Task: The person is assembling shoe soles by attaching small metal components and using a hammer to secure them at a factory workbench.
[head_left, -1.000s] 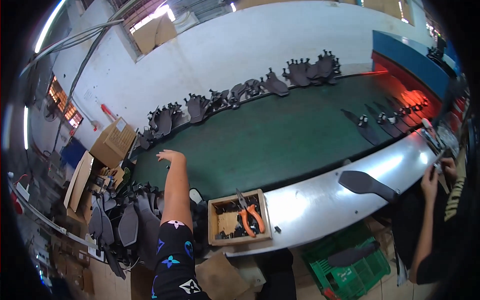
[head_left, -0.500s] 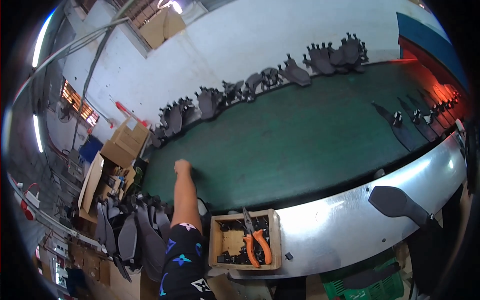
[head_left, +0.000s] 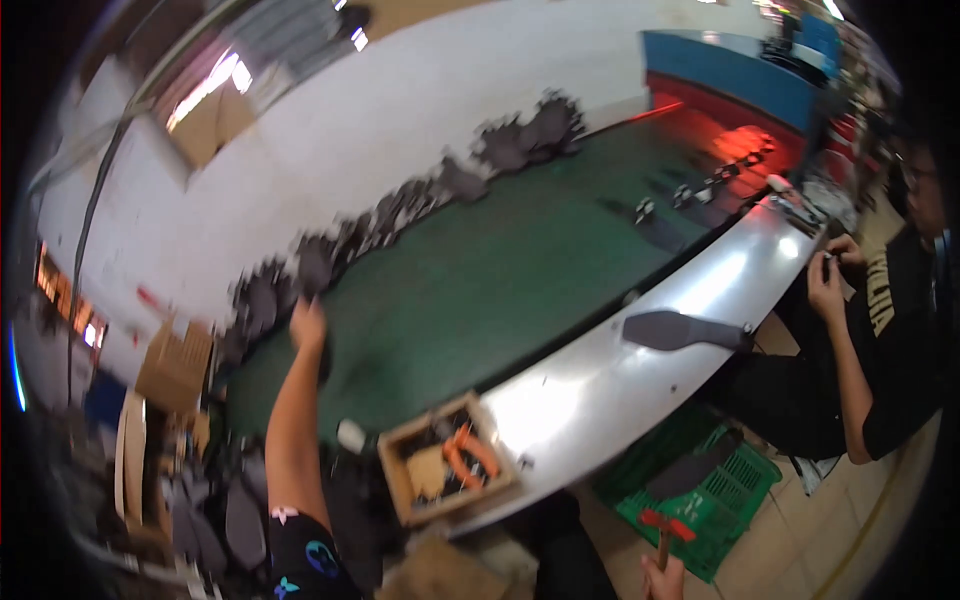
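Dark parts (head_left: 300,268) line the belt's (head_left: 500,270) far edge. A wooden box (head_left: 445,470) with orange pliers (head_left: 470,455) sits at the near edge, beside a grey part (head_left: 680,330) on the steel rim. A co-worker (head_left: 880,330) sits at the right end. Left hand (head_left: 307,325) reaches far across to the dark parts; grip blurred, cannot tell. Right hand (head_left: 662,578), low, holds a red hammer (head_left: 665,528).

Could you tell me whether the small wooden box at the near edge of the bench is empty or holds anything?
Not empty: the wooden box holds orange-handled pliers and dark small parts, too blurred to identify.
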A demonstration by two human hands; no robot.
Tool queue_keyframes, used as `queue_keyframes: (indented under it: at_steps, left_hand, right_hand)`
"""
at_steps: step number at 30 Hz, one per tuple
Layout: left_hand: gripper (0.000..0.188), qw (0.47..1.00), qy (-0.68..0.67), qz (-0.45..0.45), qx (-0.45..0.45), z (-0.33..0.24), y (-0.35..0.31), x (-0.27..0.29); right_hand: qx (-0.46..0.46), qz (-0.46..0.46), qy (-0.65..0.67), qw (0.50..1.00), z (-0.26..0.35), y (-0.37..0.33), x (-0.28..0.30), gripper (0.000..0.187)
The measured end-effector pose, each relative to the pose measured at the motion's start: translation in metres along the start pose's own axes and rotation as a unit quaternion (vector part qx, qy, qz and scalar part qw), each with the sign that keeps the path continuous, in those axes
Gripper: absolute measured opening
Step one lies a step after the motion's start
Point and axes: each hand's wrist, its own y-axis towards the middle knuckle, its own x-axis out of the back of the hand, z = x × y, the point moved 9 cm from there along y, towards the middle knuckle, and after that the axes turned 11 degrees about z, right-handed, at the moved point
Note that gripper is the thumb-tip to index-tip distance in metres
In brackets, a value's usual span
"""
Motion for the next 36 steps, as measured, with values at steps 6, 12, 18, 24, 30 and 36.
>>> queue_keyframes:
  at_steps: [6,12,18,24,30,36]
  left_hand:
    - [0.040,0.898,-0.397,0.133,-0.136,-0.285,-0.075,0.136]
    - [0.042,0.859,-0.450,0.242,0.024,-0.235,-0.401,0.227]
    - [0.044,0.970,0.132,0.181,0.098,-0.153,-0.503,0.249]
    - [0.021,0.969,0.076,0.191,-0.137,-0.206,-0.375,0.182]
    - [0.021,0.810,0.293,0.484,-0.157,-0.186,-0.320,0.052]
    - [0.023,0.809,0.303,0.476,-0.162,-0.194,-0.327,0.043]
  right_hand:
    - [-0.098,-0.010,0.132,0.986,0.118,-0.005,-0.026,0.029]
    - [-0.083,0.041,0.110,0.990,0.124,-0.030,-0.054,0.028]
    - [0.011,0.128,0.121,0.984,0.161,-0.051,-0.093,0.028]
    - [0.061,0.144,0.136,0.978,0.225,-0.028,-0.105,0.022]
    - [0.143,0.164,0.130,0.967,0.268,-0.020,-0.121,0.023]
    - [0.153,0.186,0.176,0.955,0.297,-0.015,-0.119,0.018]
